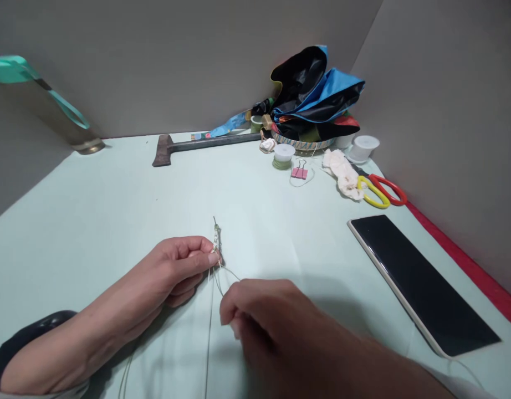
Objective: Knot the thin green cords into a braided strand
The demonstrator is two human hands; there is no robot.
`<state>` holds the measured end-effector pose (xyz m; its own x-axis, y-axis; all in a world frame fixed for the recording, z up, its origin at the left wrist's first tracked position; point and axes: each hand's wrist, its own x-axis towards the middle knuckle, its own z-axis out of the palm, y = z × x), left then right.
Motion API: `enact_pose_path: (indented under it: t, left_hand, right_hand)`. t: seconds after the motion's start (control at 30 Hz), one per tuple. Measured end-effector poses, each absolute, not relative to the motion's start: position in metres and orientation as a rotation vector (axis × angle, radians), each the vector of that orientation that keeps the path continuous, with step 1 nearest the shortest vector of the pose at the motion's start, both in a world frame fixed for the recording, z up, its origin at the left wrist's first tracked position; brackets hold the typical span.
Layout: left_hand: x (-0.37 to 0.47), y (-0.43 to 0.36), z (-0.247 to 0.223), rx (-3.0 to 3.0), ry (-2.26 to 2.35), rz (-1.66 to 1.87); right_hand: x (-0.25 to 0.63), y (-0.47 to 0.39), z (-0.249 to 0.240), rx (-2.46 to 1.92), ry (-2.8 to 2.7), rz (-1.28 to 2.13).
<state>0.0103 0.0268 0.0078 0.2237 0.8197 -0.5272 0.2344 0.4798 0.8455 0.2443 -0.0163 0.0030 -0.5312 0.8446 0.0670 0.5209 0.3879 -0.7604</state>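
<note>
Between the thumb and finger of my left hand (176, 269) is the lower end of a small braided cord piece (216, 238), which stands up past the fingertips. Several thin threads (211, 327) fan out below the pinch; one long thread runs down towards the bottom edge. My right hand (267, 316) is closed, lower and to the right, with its fingertips pressed together where threads from the braid reach it. The exact grip of the right fingertips is partly hidden by the hand itself.
A hammer-like tool (205, 144) lies at the back. Further right are a green thread spool (283, 157), a pink binder clip (299, 173), scissors (374, 191), a white spool (364, 148) and a basket (305, 145) under folded fabric. A phone (422, 282) lies at the right.
</note>
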Motion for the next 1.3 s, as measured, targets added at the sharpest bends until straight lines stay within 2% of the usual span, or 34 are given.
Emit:
enact_pose_path:
  t: [0.1, 0.2, 0.4, 0.47, 0.63, 0.8, 0.87, 1.17, 1.3]
  left_hand:
    - [0.01, 0.027, 0.008, 1.016, 1.316, 0.519]
    - [0.012, 0.03, 0.01, 0.986, 1.298, 0.524]
    - [0.012, 0.034, 0.011, 0.92, 1.284, 0.542]
    - [0.011, 0.034, 0.01, 0.917, 1.287, 0.54]
    - [0.013, 0.032, 0.011, 0.948, 1.284, 0.519]
    - [0.015, 0.03, 0.012, 0.952, 1.29, 0.512]
    - [0.015, 0.029, 0.013, 0.945, 1.289, 0.516]
    - [0.016, 0.03, 0.009, 0.926, 1.277, 0.524]
    - [0.015, 0.027, 0.008, 0.929, 1.311, 0.513]
  right_hand:
    - [0.248, -0.032, -0.004, -1.21, -2.258, 0.837]
    - [0.249, -0.032, -0.001, -1.162, -2.221, 0.842]
    - [0.245, 0.004, 0.022, -1.223, -1.922, 1.208]
    - [0.246, 0.018, 0.024, -1.255, -1.901, 1.175]
    - [0.253, 0.035, 0.004, -1.421, -2.142, 0.8]
    - [0.247, 0.024, -0.006, -1.299, -2.291, 0.227]
    - [0.242, 0.017, -0.004, -1.241, -2.27, 0.129]
    - [0.215, 0.004, -0.026, -1.001, -2.344, 0.372]
    - [0.217, 0.001, -0.024, -1.11, -2.134, 0.737]
